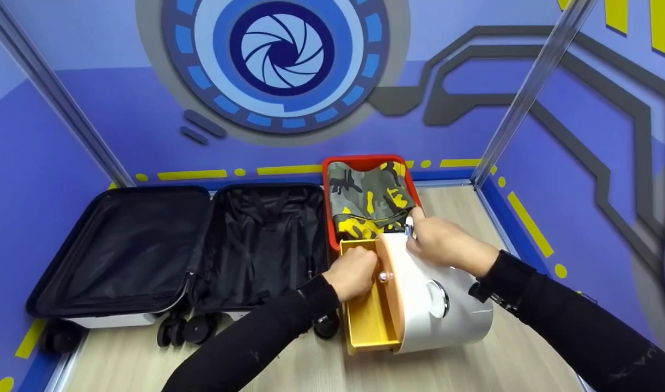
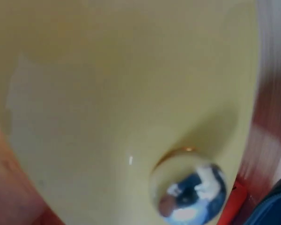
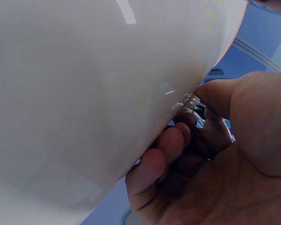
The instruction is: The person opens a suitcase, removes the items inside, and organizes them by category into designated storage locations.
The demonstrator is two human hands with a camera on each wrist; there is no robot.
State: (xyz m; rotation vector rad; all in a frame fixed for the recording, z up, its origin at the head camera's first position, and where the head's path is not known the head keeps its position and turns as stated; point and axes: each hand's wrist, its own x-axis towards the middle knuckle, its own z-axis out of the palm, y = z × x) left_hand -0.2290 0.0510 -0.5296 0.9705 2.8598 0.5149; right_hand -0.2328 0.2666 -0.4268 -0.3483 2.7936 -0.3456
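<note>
A white, rounded storage box (image 1: 452,326) with a peach-edged face stands tilted on the table, a yellow drawer-like tray (image 1: 370,321) projecting from its left side. My left hand (image 1: 354,272) reaches over this tray with knuckles bent; its fingertips are hidden, so I cannot tell what they hold. Close by is a small shiny knob (image 1: 385,276) on the peach face. The left wrist view is filled by a pale yellowish panel (image 2: 107,108) with a chrome ball knob (image 2: 189,192). My right hand (image 1: 446,242) curls its fingers and thumb round a chrome handle (image 3: 199,115) on the white box.
Left of the box lies an open black suitcase (image 1: 130,256) with dark wheels (image 1: 171,329). Behind the box, a red basket (image 1: 332,223) holds folded grey and yellow camouflage cloth (image 1: 367,196). Blue printed walls (image 1: 114,120) enclose the wooden table (image 1: 288,370).
</note>
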